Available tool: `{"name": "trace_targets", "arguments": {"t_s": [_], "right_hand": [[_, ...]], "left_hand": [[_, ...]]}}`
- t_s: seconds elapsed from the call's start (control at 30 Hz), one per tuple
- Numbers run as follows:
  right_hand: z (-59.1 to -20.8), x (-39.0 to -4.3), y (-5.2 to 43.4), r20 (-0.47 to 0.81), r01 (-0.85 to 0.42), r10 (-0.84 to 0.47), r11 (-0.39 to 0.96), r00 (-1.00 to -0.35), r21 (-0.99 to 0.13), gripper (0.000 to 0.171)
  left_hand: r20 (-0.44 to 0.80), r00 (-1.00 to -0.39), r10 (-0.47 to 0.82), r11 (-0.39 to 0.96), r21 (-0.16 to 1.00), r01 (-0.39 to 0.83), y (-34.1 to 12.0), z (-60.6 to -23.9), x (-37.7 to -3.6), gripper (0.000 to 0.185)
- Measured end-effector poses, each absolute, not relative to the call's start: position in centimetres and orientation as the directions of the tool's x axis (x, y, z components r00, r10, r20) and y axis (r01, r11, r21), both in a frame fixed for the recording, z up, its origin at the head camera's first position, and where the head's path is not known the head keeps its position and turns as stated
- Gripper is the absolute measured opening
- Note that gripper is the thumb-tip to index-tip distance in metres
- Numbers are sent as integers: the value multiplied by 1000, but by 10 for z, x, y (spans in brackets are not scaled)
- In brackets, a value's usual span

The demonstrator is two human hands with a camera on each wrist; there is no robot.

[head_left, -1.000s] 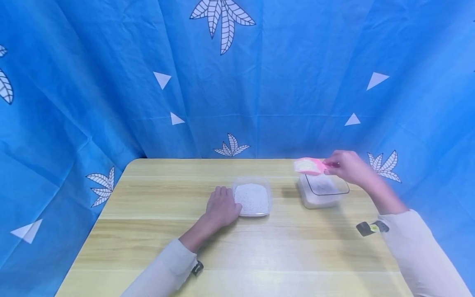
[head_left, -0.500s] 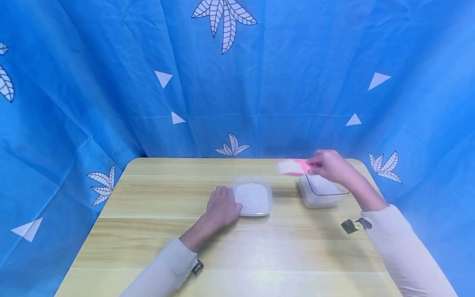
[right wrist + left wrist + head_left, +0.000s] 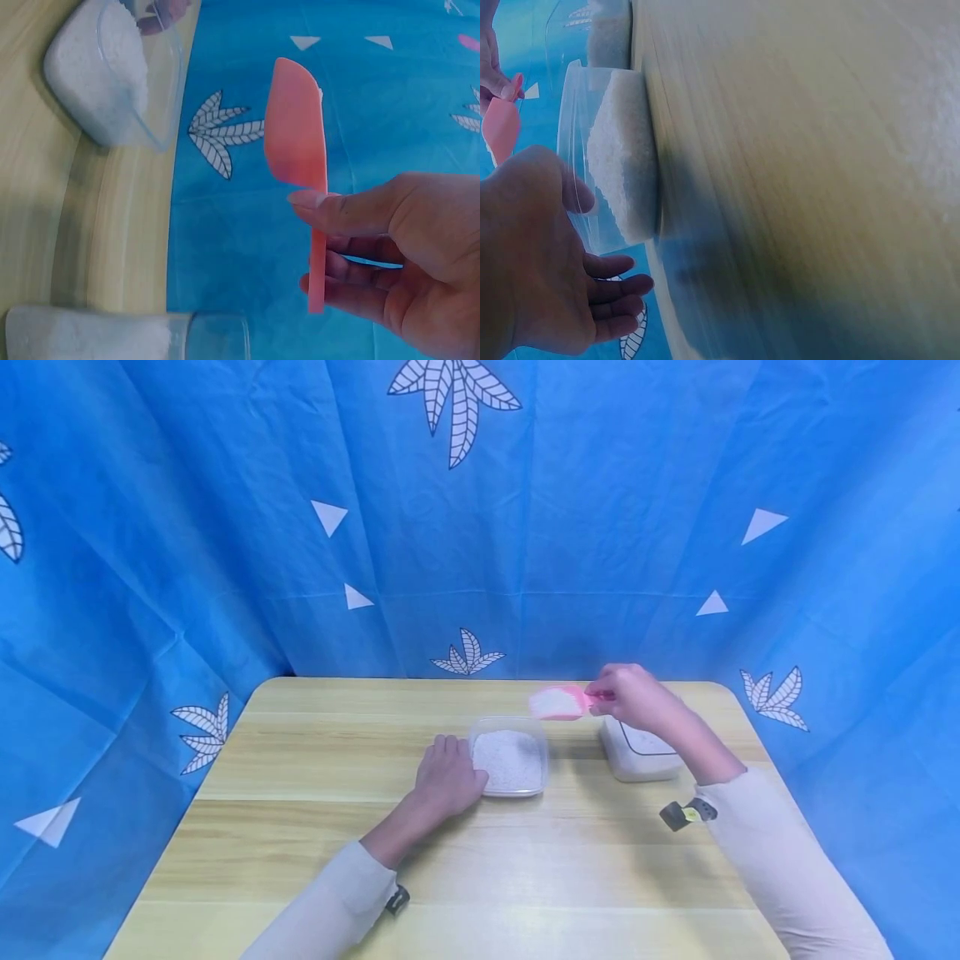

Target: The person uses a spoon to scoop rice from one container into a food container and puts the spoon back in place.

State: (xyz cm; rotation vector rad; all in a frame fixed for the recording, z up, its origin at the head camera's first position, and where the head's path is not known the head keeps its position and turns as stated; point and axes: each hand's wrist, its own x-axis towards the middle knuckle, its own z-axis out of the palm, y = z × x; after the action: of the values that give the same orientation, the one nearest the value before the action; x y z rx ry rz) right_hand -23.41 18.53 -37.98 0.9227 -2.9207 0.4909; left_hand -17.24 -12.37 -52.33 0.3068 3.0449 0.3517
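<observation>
The right hand [image 3: 633,697] pinches a loaded pink scoop [image 3: 558,702], handle pointing right, just right of and above the tub [image 3: 510,760], which the relaxed left hand [image 3: 448,779] steadies on the tabletop [image 3: 480,860].

My right hand [image 3: 633,697] covers the pink scoop's [image 3: 558,702] handle and the near rim of the right container [image 3: 637,762]. In my left wrist view the surface [image 3: 817,172] is blurred, and my left hand [image 3: 540,262] is cut off by the frame edge. My right wrist view crops the right container at the bottom.
</observation>
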Motion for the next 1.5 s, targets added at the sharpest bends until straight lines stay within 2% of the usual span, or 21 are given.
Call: {"name": "trace_targets", "arguments": {"t_s": [0.23, 0.83, 1.5], "right_hand": [[-382, -234, 169, 100, -572, -570, 769, -816, -287, 20], [-392, -232, 146, 92, -613, -607, 769, -789, -184, 8], [-394, -228, 129, 153, -649, -638, 760, -755, -36, 13]], "left_hand": [[-18, -979, 203, 950, 245, 193, -123, -523, -173, 45], [-11, -978, 209, 952, 230, 201, -124, -525, -172, 47], [1, -978, 209, 953, 226, 204, -125, -526, -173, 42]]}}
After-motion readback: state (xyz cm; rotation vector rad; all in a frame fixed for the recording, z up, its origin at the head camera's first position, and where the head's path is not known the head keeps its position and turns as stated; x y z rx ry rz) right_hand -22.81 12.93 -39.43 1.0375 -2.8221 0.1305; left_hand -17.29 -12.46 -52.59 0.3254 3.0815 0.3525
